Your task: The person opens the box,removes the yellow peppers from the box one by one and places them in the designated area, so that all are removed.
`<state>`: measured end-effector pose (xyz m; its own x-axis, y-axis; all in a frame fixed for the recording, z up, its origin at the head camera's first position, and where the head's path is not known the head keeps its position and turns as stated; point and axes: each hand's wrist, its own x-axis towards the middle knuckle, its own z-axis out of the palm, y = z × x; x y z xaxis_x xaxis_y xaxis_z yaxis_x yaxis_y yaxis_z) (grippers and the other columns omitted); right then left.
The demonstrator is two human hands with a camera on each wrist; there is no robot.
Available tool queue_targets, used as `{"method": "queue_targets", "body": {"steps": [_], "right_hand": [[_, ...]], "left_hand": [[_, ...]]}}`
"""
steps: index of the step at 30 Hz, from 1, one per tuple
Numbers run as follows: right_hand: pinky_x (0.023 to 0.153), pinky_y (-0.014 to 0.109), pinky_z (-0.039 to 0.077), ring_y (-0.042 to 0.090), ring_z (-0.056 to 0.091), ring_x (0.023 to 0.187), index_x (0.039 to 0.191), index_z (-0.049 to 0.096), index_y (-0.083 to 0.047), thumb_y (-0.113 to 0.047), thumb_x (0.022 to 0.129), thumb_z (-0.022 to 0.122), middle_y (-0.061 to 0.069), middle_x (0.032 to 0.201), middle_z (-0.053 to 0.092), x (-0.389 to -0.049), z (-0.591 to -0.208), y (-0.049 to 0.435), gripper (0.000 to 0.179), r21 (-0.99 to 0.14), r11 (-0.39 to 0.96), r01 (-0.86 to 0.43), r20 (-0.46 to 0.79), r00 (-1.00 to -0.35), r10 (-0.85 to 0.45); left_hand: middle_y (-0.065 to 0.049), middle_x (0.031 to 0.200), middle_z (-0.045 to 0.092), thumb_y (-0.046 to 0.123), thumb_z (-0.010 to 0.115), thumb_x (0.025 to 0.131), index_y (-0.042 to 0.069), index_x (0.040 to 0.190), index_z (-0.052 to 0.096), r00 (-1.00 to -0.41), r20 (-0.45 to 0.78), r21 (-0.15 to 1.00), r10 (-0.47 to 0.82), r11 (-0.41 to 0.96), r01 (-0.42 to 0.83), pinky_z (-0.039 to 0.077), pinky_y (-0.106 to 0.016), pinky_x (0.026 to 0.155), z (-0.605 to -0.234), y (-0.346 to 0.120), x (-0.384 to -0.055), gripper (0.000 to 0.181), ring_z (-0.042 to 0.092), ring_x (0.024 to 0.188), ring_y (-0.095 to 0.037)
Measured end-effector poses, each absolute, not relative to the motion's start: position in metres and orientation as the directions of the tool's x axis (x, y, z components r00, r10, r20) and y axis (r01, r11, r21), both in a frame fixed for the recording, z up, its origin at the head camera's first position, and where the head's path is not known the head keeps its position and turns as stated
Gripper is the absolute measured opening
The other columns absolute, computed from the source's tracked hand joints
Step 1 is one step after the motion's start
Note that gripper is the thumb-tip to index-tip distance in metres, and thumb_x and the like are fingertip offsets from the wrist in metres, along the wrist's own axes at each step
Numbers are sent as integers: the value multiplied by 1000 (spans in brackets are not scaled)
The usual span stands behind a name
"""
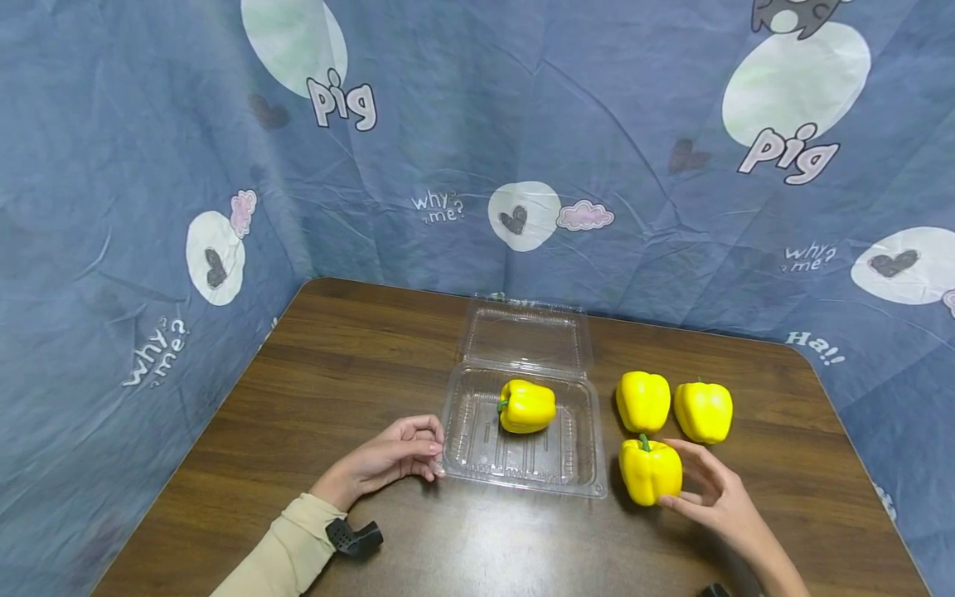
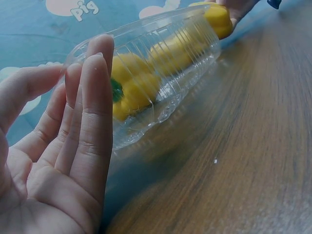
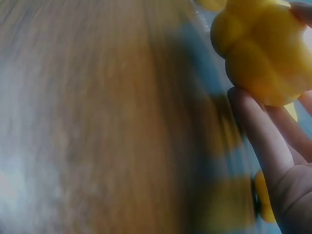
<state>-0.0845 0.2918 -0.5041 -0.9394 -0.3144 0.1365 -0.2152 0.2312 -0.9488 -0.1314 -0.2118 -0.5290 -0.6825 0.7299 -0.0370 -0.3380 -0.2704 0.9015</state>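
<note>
A clear plastic clamshell container (image 1: 477,473) lies with its lid folded back, and one yellow bell pepper (image 1: 528,408) rests on its side inside, green stem to the left. My left hand (image 1: 399,452) pinches the container's left rim near the front corner, thumb and fingertips meeting there in the left wrist view. To the right of the container, my right hand (image 1: 712,489) grips another yellow bell pepper (image 1: 649,474) from its right side, stem up. The right wrist view shows this held pepper (image 3: 263,53) from below, with fingers around it.
Two more yellow bell peppers, one nearer (image 1: 643,402) and one farther right (image 1: 704,412), stand just behind the held one. The transparent lid (image 1: 525,338) reaches toward the back edge of the brown wooden table (image 1: 358,356). Blue printed cloth (image 1: 418,149) hangs behind the table.
</note>
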Motion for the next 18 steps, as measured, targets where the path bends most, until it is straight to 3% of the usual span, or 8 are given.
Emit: {"method": "queue_targets", "body": {"steps": [12, 18], "right_hand": [[84, 24, 63, -7, 61, 119, 145, 44, 9, 12, 88, 71, -14, 145, 57, -86, -505, 300, 64, -939, 279, -200, 107, -942, -317], [84, 22, 60, -12, 56, 116, 146, 48, 1, -5, 94, 72, -30, 135, 56, -84, -500, 303, 58, -910, 407, -79, -37, -962, -270]], "left_hand": [[3, 93, 69, 3, 50, 104, 11, 109, 56, -684, -50, 902, 728, -261, -344, 62, -23, 77, -528, -212, -131, 12, 75, 88, -13], [2, 92, 69, 4, 52, 104, 11, 109, 56, -692, -69, 905, 718, -247, -347, 62, -23, 76, -527, -211, -131, 9, 75, 87, -13]]}}
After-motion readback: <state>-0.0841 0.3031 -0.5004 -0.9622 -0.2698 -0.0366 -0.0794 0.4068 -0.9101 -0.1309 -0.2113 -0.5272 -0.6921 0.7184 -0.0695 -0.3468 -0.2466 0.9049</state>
